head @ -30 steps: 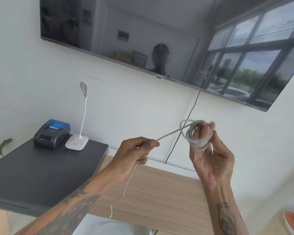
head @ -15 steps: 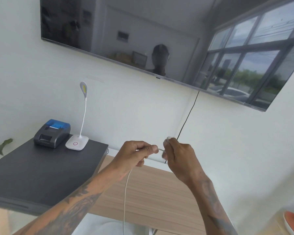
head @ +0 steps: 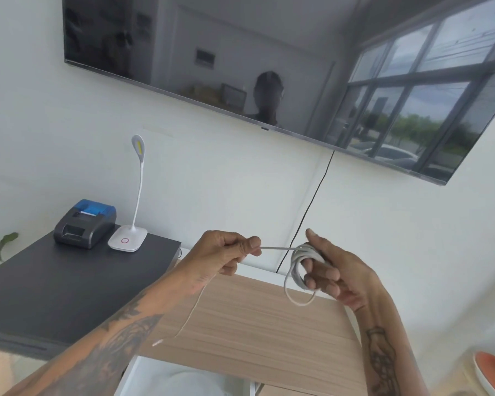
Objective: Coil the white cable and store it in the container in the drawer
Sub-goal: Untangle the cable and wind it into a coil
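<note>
**Cable half-coiled above the wooden desk**

Your right hand [head: 336,274] holds the thin white cable [head: 299,271] wound in several loops around its fingers, above the light wood-grain desk top [head: 255,327]. One slack loop droops below the bundle. Your left hand [head: 220,260], just left of the coil, pinches a taut strand between thumb and forefinger; the loose tail runs down from that fist and ends above the desk's front part. Left of the desk sits a dark grey cabinet top [head: 55,284] carrying a black receipt printer with a blue lid [head: 85,222] and a white gooseneck lamp [head: 132,224]. A black cord [head: 312,207] hangs behind the desk from the wall-mounted dark screen [head: 269,67]. Nothing lies between your hands.
</note>
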`<state>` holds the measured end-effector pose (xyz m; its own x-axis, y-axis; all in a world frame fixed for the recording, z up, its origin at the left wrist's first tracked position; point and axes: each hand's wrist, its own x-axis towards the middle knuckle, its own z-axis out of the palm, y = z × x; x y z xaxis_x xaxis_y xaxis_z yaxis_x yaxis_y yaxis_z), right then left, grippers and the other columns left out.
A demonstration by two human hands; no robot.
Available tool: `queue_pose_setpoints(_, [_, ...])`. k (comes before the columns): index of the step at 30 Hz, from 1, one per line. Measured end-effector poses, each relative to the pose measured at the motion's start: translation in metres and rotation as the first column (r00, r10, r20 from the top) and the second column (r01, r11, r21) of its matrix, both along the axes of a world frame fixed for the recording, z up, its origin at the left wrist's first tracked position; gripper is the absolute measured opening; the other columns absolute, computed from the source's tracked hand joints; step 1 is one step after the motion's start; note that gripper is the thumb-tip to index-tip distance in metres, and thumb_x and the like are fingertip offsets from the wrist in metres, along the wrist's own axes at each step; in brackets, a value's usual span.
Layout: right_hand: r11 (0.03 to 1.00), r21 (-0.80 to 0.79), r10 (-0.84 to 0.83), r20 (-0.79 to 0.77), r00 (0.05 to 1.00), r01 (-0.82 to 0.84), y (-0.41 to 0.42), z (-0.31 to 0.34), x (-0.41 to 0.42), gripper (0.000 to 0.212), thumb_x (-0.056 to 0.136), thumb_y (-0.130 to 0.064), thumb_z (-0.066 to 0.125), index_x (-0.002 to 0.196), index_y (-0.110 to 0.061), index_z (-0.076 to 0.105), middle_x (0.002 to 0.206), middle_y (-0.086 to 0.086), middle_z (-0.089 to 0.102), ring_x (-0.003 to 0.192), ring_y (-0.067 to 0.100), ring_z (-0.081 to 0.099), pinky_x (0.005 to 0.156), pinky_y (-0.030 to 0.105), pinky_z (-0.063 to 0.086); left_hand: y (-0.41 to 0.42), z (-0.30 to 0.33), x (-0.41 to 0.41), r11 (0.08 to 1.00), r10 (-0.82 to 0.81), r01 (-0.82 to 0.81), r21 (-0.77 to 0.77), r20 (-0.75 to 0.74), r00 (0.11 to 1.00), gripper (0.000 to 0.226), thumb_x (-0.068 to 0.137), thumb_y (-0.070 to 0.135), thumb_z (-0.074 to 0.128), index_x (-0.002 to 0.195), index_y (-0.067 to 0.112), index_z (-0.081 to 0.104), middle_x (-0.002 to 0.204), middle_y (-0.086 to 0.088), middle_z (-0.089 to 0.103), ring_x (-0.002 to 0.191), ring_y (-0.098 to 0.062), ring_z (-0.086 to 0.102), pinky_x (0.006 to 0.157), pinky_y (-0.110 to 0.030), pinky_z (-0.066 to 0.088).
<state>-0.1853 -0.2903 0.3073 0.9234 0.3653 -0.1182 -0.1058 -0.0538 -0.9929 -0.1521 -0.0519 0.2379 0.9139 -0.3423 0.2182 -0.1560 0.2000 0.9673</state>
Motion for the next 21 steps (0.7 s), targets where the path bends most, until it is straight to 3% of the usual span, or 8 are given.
queue_pose_setpoints(5, [0.758, 0.652, 0.102, -0.152, 0.983, 0.022, 0.003, 0.004, -0.007, 0.040, 0.076, -0.035, 0.080, 0.066, 0.003, 0.072, 0.039, -0.002, 0.061, 0.033, 0.009, 0.061, 0.054, 0.020, 0.061, -0.004, -0.005, 0.000, 0.997, -0.020, 0.015, -0.082, -0.066, 0.998, 0.042, 0.076, 0.050, 0.077, 0.076, 0.008, 0.080, 0.054, 0.007, 0.039, 0.053, -0.017, 0.022, 0.044, -0.020, 0.027])
queue_pose_setpoints(9, [0.243, 0.965, 0.173, 0.061, 0.983, -0.102, 0.014, 0.006, -0.017, 0.033, 0.100, -0.017, 0.056, 0.115, 0.012, 0.064, 0.109, 0.017, 0.076, 0.101, 0.025, 0.075, 0.109, 0.028, 0.045, -0.007, -0.012, -0.001, 0.993, -0.002, -0.012, -0.115, -0.127, 0.992, 0.051, 0.074, 0.055, 0.077, 0.086, 0.006, 0.082, 0.057, 0.004, 0.041, 0.049, -0.012, 0.027, 0.043, -0.020, 0.028])
queue_pose_setpoints(11, [0.194, 0.972, 0.020, 0.135, 0.991, -0.136, 0.017, 0.010, -0.015, 0.044, 0.101, -0.013, 0.052, 0.138, 0.011, 0.046, 0.137, 0.020, 0.061, 0.129, 0.030, 0.060, 0.116, 0.038, 0.039, -0.009, -0.015, -0.002, 0.994, -0.002, -0.013, -0.106, -0.133, 0.991, 0.051, 0.075, 0.056, 0.076, 0.087, 0.006, 0.082, 0.057, 0.004, 0.041, 0.053, -0.015, 0.024, 0.043, -0.019, 0.028])
queue_pose_setpoints(13, [0.552, 0.832, -0.313, 0.273, 0.910, -0.060, 0.026, 0.011, -0.011, 0.045, 0.101, -0.016, 0.050, 0.140, 0.005, 0.043, 0.143, 0.014, 0.059, 0.134, 0.024, 0.055, 0.112, 0.033, 0.043, -0.011, -0.018, -0.004, 0.996, -0.018, 0.006, -0.093, -0.123, 0.992, 0.051, 0.077, 0.056, 0.075, 0.088, 0.006, 0.082, 0.057, 0.004, 0.041, 0.054, -0.017, 0.023, 0.043, -0.019, 0.028])
queue_pose_setpoints(15, [0.841, 0.417, -0.540, 0.618, 0.572, 0.344, 0.035, 0.003, -0.007, 0.031, 0.100, -0.021, 0.050, 0.126, -0.003, 0.052, 0.140, -0.002, 0.062, 0.129, 0.007, 0.058, 0.099, 0.014, 0.046, -0.014, -0.018, -0.007, 0.996, -0.043, 0.036, -0.078, -0.100, 0.994, 0.052, 0.079, 0.056, 0.075, 0.089, 0.005, 0.082, 0.056, 0.004, 0.039, 0.051, -0.016, 0.024, 0.043, -0.019, 0.028])
queue_pose_setpoints(17, [0.764, -0.002, -0.255, 0.917, 0.305, 0.645, 0.040, -0.010, 0.001, 0.019, 0.101, -0.021, 0.053, 0.110, -0.005, 0.050, 0.135, -0.005, 0.065, 0.116, 0.005, 0.063, 0.088, 0.009, 0.046, -0.015, -0.015, -0.008, 0.997, -0.054, 0.049, -0.064, -0.074, 0.996, 0.052, 0.080, 0.057, 0.075, 0.087, 0.006, 0.082, 0.055, 0.005, 0.038, 0.048, -0.013, 0.027, 0.043, -0.019, 0.028])
queue_pose_setpoints(18, [0.686, -0.167, -0.085, 0.948, 0.306, 0.708, 0.040, -0.018, 0.005, 0.017, 0.102, -0.022, 0.052, 0.105, -0.005, 0.049, 0.127, 0.001, 0.069, 0.108, 0.013, 0.068, 0.085, 0.019, 0.050, -0.015, -0.013, -0.008, 0.997, -0.046, 0.043, -0.057, -0.065, 0.997, 0.052, 0.079, 0.059, 0.075, 0.084, 0.007, 0.082, 0.055, 0.005, 0.039, 0.048, -0.013, 0.028, 0.043, -0.019, 0.029])
queue_pose_setpoints(21, [0.572, -0.527, 0.055, 0.789, 0.611, 0.628, 0.033, -0.032, 0.007, 0.042, 0.105, -0.039, 0.041, 0.089, -0.004, 0.059, 0.077, 0.004, 0.078, 0.075, 0.022, 0.074, 0.075, 0.038, 0.056, -0.007, -0.009, -0.007, 1.000, 0.007, -0.006, 0.010, -0.057, 0.998, 0.049, 0.077, 0.064, 0.074, 0.068, 0.016, 0.080, 0.059, -0.001, 0.044, 0.049, -0.012, 0.031, 0.045, -0.020, 0.032])
